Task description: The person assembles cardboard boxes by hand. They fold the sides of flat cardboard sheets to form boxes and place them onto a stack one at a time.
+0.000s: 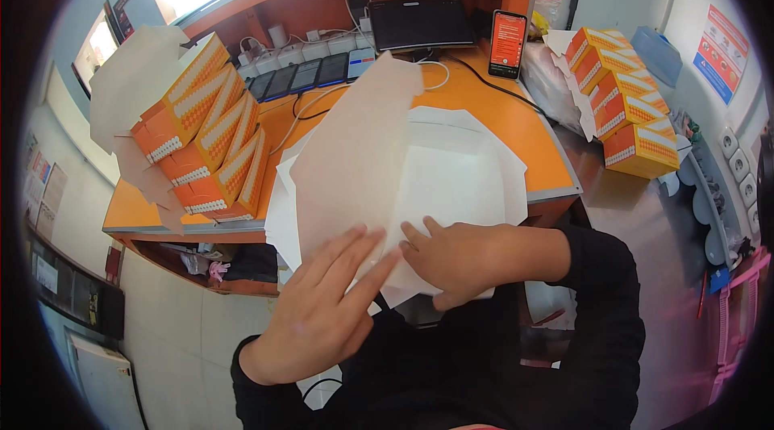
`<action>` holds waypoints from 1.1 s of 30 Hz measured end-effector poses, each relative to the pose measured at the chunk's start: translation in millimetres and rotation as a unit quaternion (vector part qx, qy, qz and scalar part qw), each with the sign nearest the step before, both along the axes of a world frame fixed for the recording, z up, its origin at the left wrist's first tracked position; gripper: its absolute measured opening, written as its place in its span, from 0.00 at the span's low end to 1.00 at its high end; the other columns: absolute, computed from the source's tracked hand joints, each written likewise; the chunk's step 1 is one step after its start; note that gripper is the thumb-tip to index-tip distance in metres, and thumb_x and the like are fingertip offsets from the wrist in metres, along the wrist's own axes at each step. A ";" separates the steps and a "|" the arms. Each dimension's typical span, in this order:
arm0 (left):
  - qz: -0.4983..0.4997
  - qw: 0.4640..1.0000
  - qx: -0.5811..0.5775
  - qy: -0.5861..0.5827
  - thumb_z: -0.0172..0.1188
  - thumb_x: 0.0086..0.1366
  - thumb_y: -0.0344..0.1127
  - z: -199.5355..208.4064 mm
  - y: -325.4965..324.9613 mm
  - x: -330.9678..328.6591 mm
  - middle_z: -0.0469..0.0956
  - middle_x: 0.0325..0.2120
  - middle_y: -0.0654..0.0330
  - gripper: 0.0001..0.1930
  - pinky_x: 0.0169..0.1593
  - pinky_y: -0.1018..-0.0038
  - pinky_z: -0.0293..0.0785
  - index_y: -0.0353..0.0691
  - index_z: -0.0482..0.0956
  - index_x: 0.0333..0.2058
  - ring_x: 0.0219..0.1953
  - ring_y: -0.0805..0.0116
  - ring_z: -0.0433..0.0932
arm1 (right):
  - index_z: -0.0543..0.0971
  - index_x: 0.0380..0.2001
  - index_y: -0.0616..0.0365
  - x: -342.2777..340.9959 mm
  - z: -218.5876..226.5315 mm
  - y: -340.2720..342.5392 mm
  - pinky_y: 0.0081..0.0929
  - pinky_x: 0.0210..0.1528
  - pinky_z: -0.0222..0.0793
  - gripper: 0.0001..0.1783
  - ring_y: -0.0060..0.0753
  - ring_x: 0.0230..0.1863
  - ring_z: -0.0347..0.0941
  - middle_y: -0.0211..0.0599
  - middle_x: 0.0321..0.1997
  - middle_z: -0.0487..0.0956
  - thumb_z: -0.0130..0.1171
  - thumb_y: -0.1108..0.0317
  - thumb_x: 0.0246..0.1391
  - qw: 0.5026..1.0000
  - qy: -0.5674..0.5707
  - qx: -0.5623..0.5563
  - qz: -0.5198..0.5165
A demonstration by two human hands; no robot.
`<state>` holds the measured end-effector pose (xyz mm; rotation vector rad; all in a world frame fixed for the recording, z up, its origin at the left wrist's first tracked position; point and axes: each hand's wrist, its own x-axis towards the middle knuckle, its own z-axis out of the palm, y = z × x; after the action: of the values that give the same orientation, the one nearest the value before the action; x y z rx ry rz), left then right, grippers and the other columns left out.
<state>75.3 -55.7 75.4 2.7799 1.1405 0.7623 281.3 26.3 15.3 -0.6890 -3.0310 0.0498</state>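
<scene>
In front of me at the orange table's near edge lie flat white cardboard carton blanks (455,180) with angled corners, at least two overlapping. One large panel (355,156) stands folded up across the left part, its cream side toward me. My left hand (322,301) rests with its fingers stretched out at the foot of this panel, fingertips on the card. Close beside it, my right hand (451,256) reaches in from the right, fingers apart and pressing on the near part of the blank by the fold. The two hands almost touch.
Stacked orange-and-yellow cartons (214,127) stand at left, and more (625,99) at right. A phone (508,43) leans upright at the back right, beside a dark tablet (423,24). Several phones (306,75) and cables lie along the back. A metal counter (621,269) runs down the right.
</scene>
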 end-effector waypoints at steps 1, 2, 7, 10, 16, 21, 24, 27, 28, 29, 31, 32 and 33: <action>0.051 0.995 0.046 0.072 0.57 0.49 0.22 -8.5 2.5 2.2 0.76 0.45 0.50 0.23 0.50 0.65 0.72 0.34 0.74 0.48 0.51 0.55 0.73 | 0.73 0.41 0.75 -1.2 11.8 0.9 0.42 0.41 0.74 0.28 0.55 0.41 0.77 0.60 0.45 0.74 0.61 0.57 0.47 0.995 -0.071 -0.074 -0.007; 0.100 0.980 0.091 0.143 0.54 0.44 0.20 -16.9 5.7 2.8 0.74 0.46 0.50 0.25 0.51 0.62 0.71 0.34 0.74 0.47 0.53 0.51 0.70 | 0.74 0.40 0.75 -1.8 23.4 1.6 0.42 0.41 0.74 0.23 0.55 0.40 0.77 0.59 0.42 0.76 0.59 0.61 0.49 0.979 -0.141 -0.147 -0.015; 0.103 0.979 0.039 0.174 0.57 0.47 0.23 -43.0 47.7 -0.3 0.76 0.36 0.55 0.14 0.43 0.64 0.72 0.35 0.77 0.36 0.44 0.56 0.74 | 0.77 0.36 0.67 1.9 45.9 2.9 0.42 0.38 0.73 0.13 0.52 0.34 0.77 0.51 0.30 0.78 0.55 0.67 0.51 0.983 -0.073 -0.146 -0.089; 0.084 0.989 0.032 0.120 0.59 0.47 0.24 -46.8 55.7 -9.3 0.76 0.32 0.56 0.08 0.39 0.66 0.73 0.35 0.76 0.29 0.39 0.57 0.75 | 0.80 0.33 0.61 19.0 33.5 21.2 0.41 0.37 0.72 0.10 0.48 0.32 0.77 0.46 0.27 0.79 0.55 0.66 0.52 0.982 0.031 -0.128 -0.138; 0.159 0.986 0.012 -0.040 0.60 0.50 0.24 -41.4 69.2 -4.5 0.74 0.28 0.56 0.05 0.35 0.66 0.72 0.35 0.74 0.26 0.34 0.57 0.76 | 0.81 0.29 0.54 25.3 10.1 26.6 0.39 0.34 0.70 0.09 0.47 0.29 0.76 0.43 0.24 0.79 0.54 0.64 0.53 0.920 0.265 -0.175 -0.232; 0.116 0.985 0.127 0.028 0.56 0.52 0.29 -47.3 69.9 14.3 0.67 0.24 0.58 0.03 0.31 0.69 0.72 0.40 0.71 0.26 0.29 0.61 0.72 | 0.82 0.30 0.55 8.7 2.8 19.0 0.39 0.31 0.70 0.09 0.47 0.27 0.76 0.42 0.23 0.79 0.55 0.65 0.51 0.941 0.234 -0.105 -0.222; 0.172 0.972 0.139 0.074 0.58 0.47 0.27 -47.1 60.9 29.9 0.69 0.25 0.60 0.04 0.29 0.70 0.71 0.39 0.73 0.24 0.28 0.62 0.72 | 0.82 0.32 0.54 6.8 3.1 20.4 0.36 0.30 0.71 0.09 0.44 0.26 0.77 0.40 0.23 0.80 0.55 0.66 0.50 0.953 0.201 -0.076 -0.214; 0.156 0.966 0.177 0.102 0.57 0.46 0.27 -55.3 51.1 43.7 0.67 0.25 0.61 0.05 0.28 0.73 0.72 0.39 0.73 0.25 0.27 0.64 0.71 | 0.82 0.29 0.56 7.0 4.3 17.6 0.41 0.31 0.70 0.09 0.49 0.27 0.76 0.45 0.23 0.79 0.54 0.65 0.51 0.942 0.223 -0.117 -0.223; 0.139 0.962 0.191 0.135 0.57 0.46 0.27 -57.2 46.6 46.9 0.67 0.25 0.61 0.06 0.29 0.74 0.73 0.38 0.73 0.26 0.27 0.65 0.71 | 0.82 0.29 0.56 7.9 2.6 17.7 0.41 0.31 0.70 0.09 0.49 0.27 0.76 0.45 0.23 0.79 0.54 0.65 0.51 0.942 0.223 -0.115 -0.221; 0.140 0.955 0.212 0.152 0.57 0.46 0.27 -62.8 47.3 49.0 0.68 0.25 0.61 0.07 0.28 0.75 0.74 0.36 0.74 0.28 0.27 0.65 0.71 | 0.82 0.32 0.55 10.4 0.1 18.7 0.41 0.31 0.71 0.10 0.49 0.26 0.76 0.45 0.22 0.79 0.55 0.64 0.52 0.944 0.246 -0.104 -0.191; 0.159 0.964 0.184 0.112 0.57 0.46 0.26 -55.6 51.6 48.7 0.69 0.25 0.60 0.06 0.30 0.74 0.74 0.36 0.74 0.27 0.28 0.65 0.71 | 0.82 0.35 0.55 17.4 2.4 15.5 0.40 0.32 0.71 0.12 0.49 0.26 0.76 0.44 0.21 0.78 0.56 0.62 0.52 0.945 0.267 -0.097 -0.162; 0.178 0.969 0.156 0.073 0.57 0.46 0.26 -52.3 55.1 47.4 0.71 0.25 0.60 0.06 0.31 0.73 0.74 0.35 0.74 0.27 0.28 0.64 0.71 | 0.81 0.37 0.54 23.6 13.5 7.4 0.35 0.36 0.72 0.11 0.44 0.32 0.77 0.41 0.28 0.80 0.59 0.62 0.51 0.916 0.301 -0.169 -0.203; 0.184 0.968 0.156 0.074 0.57 0.46 0.26 -52.0 58.4 41.7 0.71 0.25 0.60 0.06 0.31 0.73 0.74 0.35 0.74 0.27 0.28 0.64 0.71 | 0.81 0.38 0.53 29.9 20.5 3.4 0.31 0.41 0.72 0.12 0.39 0.38 0.79 0.39 0.34 0.82 0.62 0.63 0.50 0.881 0.332 -0.239 -0.239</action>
<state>117.0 2.7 23.5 2.9526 1.7390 0.8378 311.2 29.7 35.9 -1.1395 -2.1253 0.8464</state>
